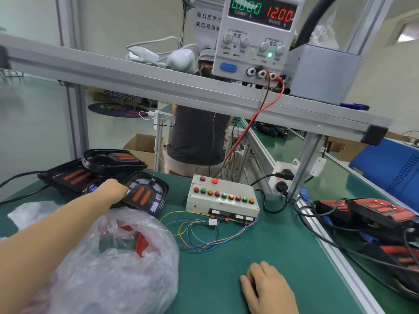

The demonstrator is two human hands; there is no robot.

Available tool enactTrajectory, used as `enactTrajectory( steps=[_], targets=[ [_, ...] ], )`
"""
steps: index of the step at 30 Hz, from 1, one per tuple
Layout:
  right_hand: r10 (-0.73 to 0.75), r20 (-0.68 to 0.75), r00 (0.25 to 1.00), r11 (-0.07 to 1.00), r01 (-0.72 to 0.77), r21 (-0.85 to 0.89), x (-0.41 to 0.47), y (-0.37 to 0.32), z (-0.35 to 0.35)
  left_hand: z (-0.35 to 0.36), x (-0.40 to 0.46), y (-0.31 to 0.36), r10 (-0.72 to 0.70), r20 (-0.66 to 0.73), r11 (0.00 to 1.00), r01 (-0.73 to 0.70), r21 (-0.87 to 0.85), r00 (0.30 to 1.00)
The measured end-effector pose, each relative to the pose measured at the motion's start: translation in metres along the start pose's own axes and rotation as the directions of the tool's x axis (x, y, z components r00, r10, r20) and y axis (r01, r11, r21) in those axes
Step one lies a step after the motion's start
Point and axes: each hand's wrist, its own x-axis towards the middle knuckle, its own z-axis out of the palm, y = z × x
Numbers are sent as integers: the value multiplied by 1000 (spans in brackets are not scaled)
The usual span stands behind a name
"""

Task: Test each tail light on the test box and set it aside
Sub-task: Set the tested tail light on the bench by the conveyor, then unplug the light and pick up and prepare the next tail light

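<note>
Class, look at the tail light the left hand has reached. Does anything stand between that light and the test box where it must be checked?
Nothing visible does. The left hand grips the near edge of the tail light, and only bare green mat lies between it and the test box. The loose coloured wires and the plastic bag lie nearer the camera, off that path.

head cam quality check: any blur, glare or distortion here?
Head view: wide-angle bend bows the shelf beam; the far left edge is smeared; the plastic bag shows soft glare; the power supply digits read clearly at 0.000 and 12.00; the test box and both hands are fairly sharp; lighting is even, shadows faint.
</note>
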Motion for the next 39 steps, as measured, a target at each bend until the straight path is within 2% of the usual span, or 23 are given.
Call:
enactTrajectory(
  steps=[3,6,9,11,12,14,15,17,18,19,21,22,24,25,27,29,30,32,33,34,35,36,39],
  targets=[
    [-6,15,1000,1000,6,-10,1,-1,-1,0,-1,-5,58,-91,990,-69,-121,994],
    [14,45,999,1000,-14,2,0,-2,-4,-4,-12,-4,248,-220,956,-275,-104,943],
    [45,42,998,996,-48,70,0,-3,-10,-14,-30,5,486,-352,833,-546,-90,800],
    [67,79,995,973,-83,216,3,-4,-15,-23,-45,15,597,-392,718,-684,-129,700],
    [79,126,989,930,-119,347,5,-6,-16,-28,-54,22,631,-390,662,-728,-178,670],
    [95,191,977,739,-198,644,12,-14,-22,-31,-74,39,685,-329,576,-760,-301,650],
    [111,227,968,598,-247,763,18,-21,-27,-29,-85,48,708,-271,548,-749,-372,652],
    [92,357,930,233,-369,900,33,-37,-37,-20,-112,67,740,-121,517,-674,-527,662],
    [44,393,918,24,-395,918,43,-45,-43,-12,-126,75,753,-40,512,-623,-591,657],
    [-20,356,934,-149,-355,923,49,-52,-48,-3,-139,80,762,35,515,-572,-638,647],
    [-94,187,978,-430,-209,878,57,-61,-61,16,-160,88,748,186,561,-455,-692,637],
    [-72,143,987,-558,-159,815,58,-62,-65,25,-168,90,725,260,597,-394,-699,637],
    [-61,211,975,-713,-191,675,58,-58,-71,38,-177,92,666,359,669,-311,-675,654],
    [-76,246,966,-744,-219,632,55,-55,-70,42,-179,92,645,389,696,-296,-654,657],
    [18,372,928,-744,-236,625,53,-46,-70,48,-184,94,627,438,727,-283,-625,644],
    [70,402,913,-750,-218,624,51,-38,-72,48,-186,96,625,476,731,-251,-634,619],
    [117,404,907,-753,-184,632,50,-32,-74,45,-185,94,656,504,724,-279,-631,563],
    [235,419,877,-757,-105,645,51,-18,-79,33,-182,85,679,621,718,-531,-450,392],
    [274,407,871,-756,-66,652,51,-12,-81,29,-178,78,634,677,687,-674,-270,374],
    [301,382,874,-752,-29,659,49,-6,-83,26,-171,70,600,692,591,-805,-45,402],
    [318,359,877,-745,-3,668,47,0,-85,24,-161,62,594,662,461,-868,187,458],
    [326,339,882,-739,15,673,45,5,-86,23,-151,56,614,609,355,-865,354,501],
    [348,345,872,-727,18,686,38,19,-87,10,-127,42,702,483,246,-814,527,524]
  ],
)
